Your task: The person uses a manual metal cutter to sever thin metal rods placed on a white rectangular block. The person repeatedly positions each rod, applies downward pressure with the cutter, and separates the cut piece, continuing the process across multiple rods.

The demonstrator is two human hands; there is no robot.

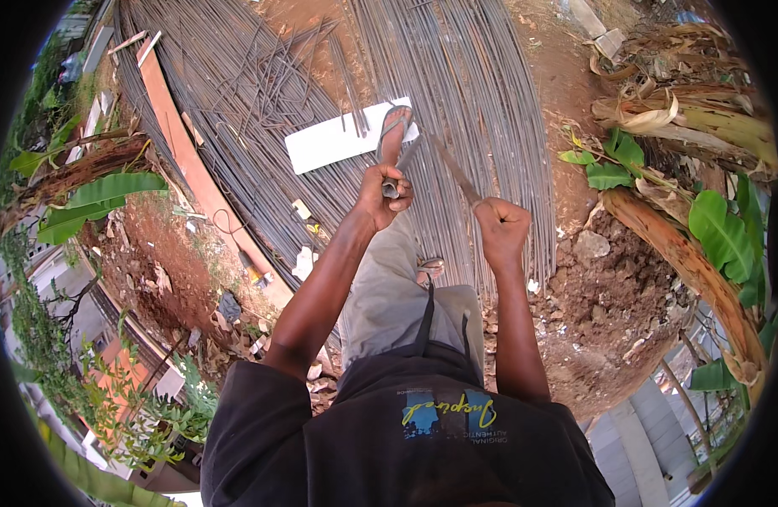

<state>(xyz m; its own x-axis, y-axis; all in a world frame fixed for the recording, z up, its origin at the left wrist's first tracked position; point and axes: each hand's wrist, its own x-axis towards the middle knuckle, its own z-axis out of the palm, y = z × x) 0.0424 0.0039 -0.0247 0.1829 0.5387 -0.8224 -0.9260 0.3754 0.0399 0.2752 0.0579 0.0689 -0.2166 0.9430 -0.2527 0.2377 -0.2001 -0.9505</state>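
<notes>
My left hand (383,196) is closed round a hollow grey metal pipe (412,155), its open end showing at my fingers. The pipe slants away and to the right. A rusty, narrow metal bar (457,177) is gripped in my right hand (500,224), its far end leaning left toward the pipe. Whether the two touch at their far ends I cannot tell. Just beyond my left hand, my sandalled foot (394,131) rests on a white board (331,144). Under the board and both hands lie many long steel rods (503,110).
Short rods (266,72) lie crosswise at far left. A long reddish plank (182,156) runs along the left, with a yellow-and-black tool (254,272) at its near end. Broken soil (609,296) and banana stems (689,275) edge the right. My other foot (431,269) stands among the rods.
</notes>
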